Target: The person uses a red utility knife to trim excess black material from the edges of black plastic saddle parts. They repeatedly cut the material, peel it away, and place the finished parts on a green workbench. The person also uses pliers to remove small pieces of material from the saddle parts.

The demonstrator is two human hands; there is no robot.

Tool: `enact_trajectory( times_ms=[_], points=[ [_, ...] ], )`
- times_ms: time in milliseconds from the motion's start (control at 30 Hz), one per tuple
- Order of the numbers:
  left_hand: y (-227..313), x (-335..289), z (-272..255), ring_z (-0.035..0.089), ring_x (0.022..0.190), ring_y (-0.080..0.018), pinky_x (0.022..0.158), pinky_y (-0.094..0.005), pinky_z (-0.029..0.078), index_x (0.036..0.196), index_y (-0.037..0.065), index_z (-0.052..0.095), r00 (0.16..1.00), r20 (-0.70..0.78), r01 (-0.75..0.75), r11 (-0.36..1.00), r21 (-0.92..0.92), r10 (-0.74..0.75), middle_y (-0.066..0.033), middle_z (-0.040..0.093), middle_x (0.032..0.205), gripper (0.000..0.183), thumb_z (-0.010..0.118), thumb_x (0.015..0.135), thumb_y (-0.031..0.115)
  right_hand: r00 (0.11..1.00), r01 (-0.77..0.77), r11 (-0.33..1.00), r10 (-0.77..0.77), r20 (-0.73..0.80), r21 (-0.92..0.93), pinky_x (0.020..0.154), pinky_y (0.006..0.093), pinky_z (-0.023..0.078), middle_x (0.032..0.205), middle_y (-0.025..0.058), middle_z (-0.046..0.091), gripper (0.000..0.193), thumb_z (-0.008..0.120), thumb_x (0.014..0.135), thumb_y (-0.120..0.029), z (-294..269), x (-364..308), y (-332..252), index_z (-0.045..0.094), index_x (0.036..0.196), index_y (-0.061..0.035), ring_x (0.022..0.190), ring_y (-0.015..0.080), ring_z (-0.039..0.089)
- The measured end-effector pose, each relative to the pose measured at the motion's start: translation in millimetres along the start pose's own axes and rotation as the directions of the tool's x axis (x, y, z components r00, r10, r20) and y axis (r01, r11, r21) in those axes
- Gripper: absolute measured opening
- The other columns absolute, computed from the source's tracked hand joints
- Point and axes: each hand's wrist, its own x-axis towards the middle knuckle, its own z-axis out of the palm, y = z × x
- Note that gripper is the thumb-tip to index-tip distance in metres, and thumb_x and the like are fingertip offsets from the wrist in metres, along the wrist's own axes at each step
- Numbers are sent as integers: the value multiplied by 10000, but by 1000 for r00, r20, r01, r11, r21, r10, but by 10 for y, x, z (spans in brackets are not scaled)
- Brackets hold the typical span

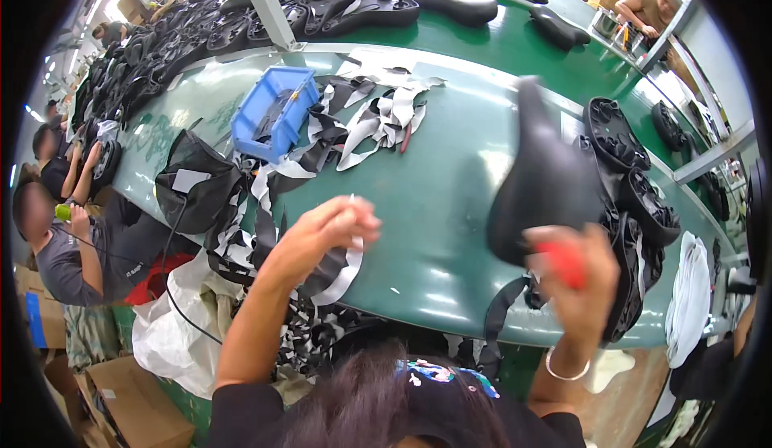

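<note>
1 black saddle [537, 182] looks smooth, narrow-nosed, broad-backed and slightly blurred.

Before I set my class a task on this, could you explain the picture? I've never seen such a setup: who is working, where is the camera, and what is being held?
There is no robot here: a person works bare-handed. The single picture comes from a wide fisheye camera worn on the head, the left of a pair, looking down, so straight edges bend toward the rim. On the near green table lie a blue bin, grey and white trimmings and, at the right, piled black saddles. The left hand is closed on a pale strip. The right hand grips a red object, too blurred to identify, by the near end of a larger-looking black saddle. Whether it touches that saddle, I cannot tell.
</note>
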Motion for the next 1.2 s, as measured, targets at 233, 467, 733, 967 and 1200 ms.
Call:
enact_trajectory(
  times_ms=[233,467,733,967,1200],
  points=[
    [-431,787,144,619,937,-167,778,-284,528,1262,-52,446,992,-69,69,901,-428,-109,-153,580,1127,596,652,850,326,872,95,954,-217,439,283,556,330,484,768,48,569,419,739,713,-193,737,-241,-407,647,1121,-168,635,208,593],
    [87,846,98,588,838,-133,715,-263,506,1147,-25,524,991,-44,126,990,-58,-128,-85,573,995,486,662,811,297,985,-60,998,54,165,29,544,353,494,847,104,609,574,648,794,-53,472,-469,442,488,1338,-137,649,239,604],
    [97,968,133,524,712,-89,625,-230,436,1022,-11,563,986,-163,67,982,177,-38,-36,554,864,429,672,771,320,895,-81,961,186,406,-263,475,421,461,736,133,516,670,600,803,-55,657,-632,389,376,1420,-189,551,303,564],
    [-197,257,344,447,755,-73,687,-228,379,1020,-3,543,882,-469,-103,992,-79,55,8,508,839,326,646,814,227,852,-428,903,398,340,16,615,423,525,935,207,644,576,553,873,-45,678,-1195,-214,336,1407,-46,725,377,655],
    [-191,-118,601,476,813,-94,728,-245,409,1108,-4,481,816,-558,-255,961,-106,155,-24,514,906,357,632,841,178,946,-325,904,315,80,278,695,325,536,1220,164,606,646,700,809,-138,920,-248,-131,399,1377,-65,863,212,670]
  ],
)
